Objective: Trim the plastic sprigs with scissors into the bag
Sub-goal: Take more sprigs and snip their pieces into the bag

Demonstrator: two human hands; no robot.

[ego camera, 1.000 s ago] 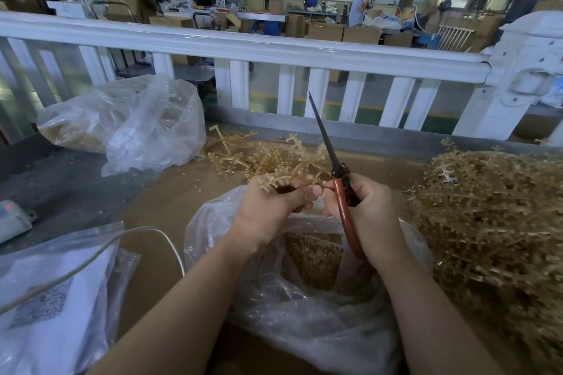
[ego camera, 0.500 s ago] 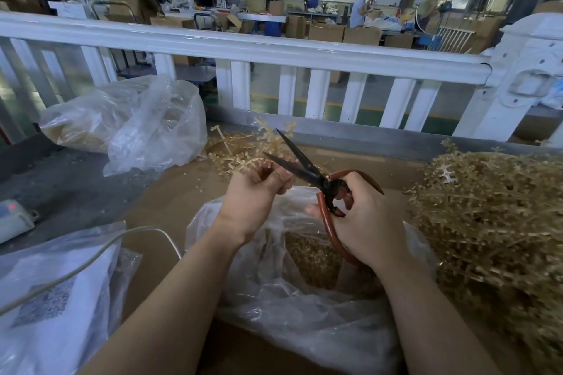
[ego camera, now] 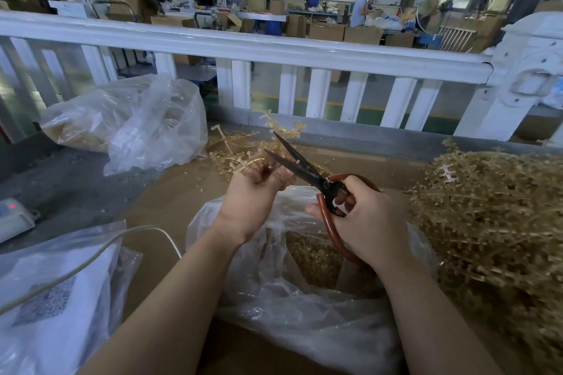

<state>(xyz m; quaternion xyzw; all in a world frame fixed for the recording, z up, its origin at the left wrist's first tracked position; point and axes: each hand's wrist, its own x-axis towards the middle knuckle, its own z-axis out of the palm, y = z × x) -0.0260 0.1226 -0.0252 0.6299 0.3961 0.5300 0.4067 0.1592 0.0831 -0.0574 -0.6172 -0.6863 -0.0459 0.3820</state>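
Your left hand [ego camera: 256,195] is raised over the open mouth of the clear bag [ego camera: 304,307], fingers [ego camera: 281,175] curled and pinching a tan plastic sprig [ego camera: 243,161] whose free end sticks out toward the far side. Holding it there looks deliberate: whatever drops from the cut falls straight down into the bag rather than onto the table [ego camera: 170,207]. Your right hand [ego camera: 365,219] grips the scissors [ego camera: 307,170] by their red-brown loop handles, fingers threaded through and wrapped around the loops. The dark blades stand parted in a narrow V, tips pointing away from you, just beside the left fingertips and the pinched stem. Judged from that, you are lining up a snip, not finishing one. The bag sits directly between your forearms with its mouth slumped open; a bed of small tan cuttings already lies inside. The uncut pile [ego camera: 493,222] is heaped at your right, near the scissor hand. A thinner scatter of sprigs [ego camera: 240,143] lies beyond your left hand by the white railing [ego camera: 274,49]. Another plastic bag [ego camera: 128,122] rests at far left, well apart from the work. Watch the blades: they sit close to your left fingertips.
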